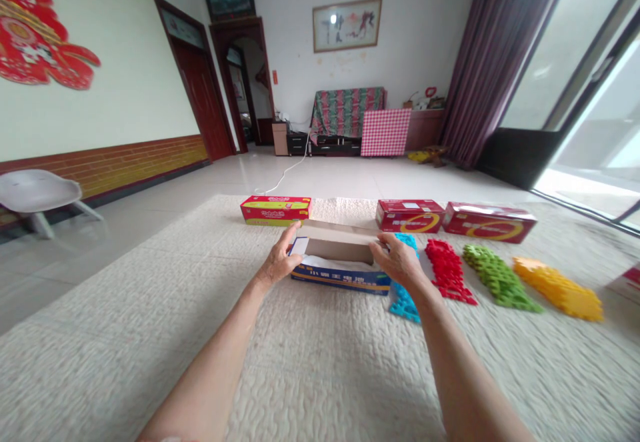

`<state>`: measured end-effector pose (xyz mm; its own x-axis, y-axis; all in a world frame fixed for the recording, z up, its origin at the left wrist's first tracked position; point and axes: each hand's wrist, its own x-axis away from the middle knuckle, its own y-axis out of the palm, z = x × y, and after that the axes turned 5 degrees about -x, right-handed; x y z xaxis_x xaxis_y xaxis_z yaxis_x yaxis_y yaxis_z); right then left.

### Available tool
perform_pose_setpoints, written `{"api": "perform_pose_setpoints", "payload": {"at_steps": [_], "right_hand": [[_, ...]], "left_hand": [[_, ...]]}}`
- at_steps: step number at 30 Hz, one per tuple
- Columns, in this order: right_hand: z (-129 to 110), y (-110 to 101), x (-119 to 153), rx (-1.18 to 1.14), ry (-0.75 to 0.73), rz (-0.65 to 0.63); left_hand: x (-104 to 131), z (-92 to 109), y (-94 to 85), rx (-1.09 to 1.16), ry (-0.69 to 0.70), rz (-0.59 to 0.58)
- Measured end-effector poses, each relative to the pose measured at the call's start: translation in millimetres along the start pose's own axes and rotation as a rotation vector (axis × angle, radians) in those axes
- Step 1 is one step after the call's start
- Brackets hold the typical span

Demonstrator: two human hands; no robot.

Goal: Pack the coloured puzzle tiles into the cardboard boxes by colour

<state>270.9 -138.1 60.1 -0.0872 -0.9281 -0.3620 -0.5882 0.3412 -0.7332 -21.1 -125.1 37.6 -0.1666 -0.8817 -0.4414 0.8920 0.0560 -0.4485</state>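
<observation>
Between my two hands is a blue cardboard box [340, 278] with its lid flap raised at the back and a white lining showing inside. My left hand [281, 257] grips the box's left end, thumb at the front corner. At the right end, my right hand [397, 257] holds the rim, fingers over the edge. Right of the box lie piles of plastic pieces: blue pieces [405, 303] partly behind my right hand and forearm, red pieces [446, 270], green pieces [496, 275] and yellow pieces [560, 287].
A red and green box [276, 211] stands behind on the quilted mat [210, 335]. Two dark red boxes, one box [409, 217] and another box [490, 222], stand at the back right. A white chair [40, 192] is at the far left, and part of another box [629, 283] shows at the right edge.
</observation>
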Motion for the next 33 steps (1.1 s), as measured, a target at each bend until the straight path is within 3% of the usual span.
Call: {"api": "perform_pose_setpoints", "payload": {"at_steps": [5, 11, 17, 20, 24, 27, 33], "right_hand": [[6.6, -8.8, -0.2, -0.041, 0.002, -0.121], [6.2, -9.7, -0.3, -0.029, 0.034, -0.220], [2.4, -9.4, -0.2, -0.042, 0.029, -0.179], [5.0, -15.9, -1.4, -0.124, 0.020, -0.190], [17.8, -28.7, -4.7, -0.236, 0.006, -0.122], [30.1, -37.0, -6.6, -0.140, -0.029, -0.060], [34.1, -41.7, -5.1, 0.163, 0.029, -0.014]], "left_hand": [[-1.8, -6.7, -1.6, -0.109, 0.001, -0.005], [-2.6, 1.9, 5.3, -0.197, 0.014, 0.053], [-6.3, -2.8, 8.9, -0.101, -0.111, 0.140], [-10.5, -13.6, 6.5, 0.011, -0.187, 0.254], [-12.8, -26.2, 3.6, -0.018, -0.227, 0.387], [-11.4, -26.8, 0.5, -0.151, -0.165, 0.415], [-9.6, -9.9, -6.4, -0.471, 0.148, 0.338]]}}
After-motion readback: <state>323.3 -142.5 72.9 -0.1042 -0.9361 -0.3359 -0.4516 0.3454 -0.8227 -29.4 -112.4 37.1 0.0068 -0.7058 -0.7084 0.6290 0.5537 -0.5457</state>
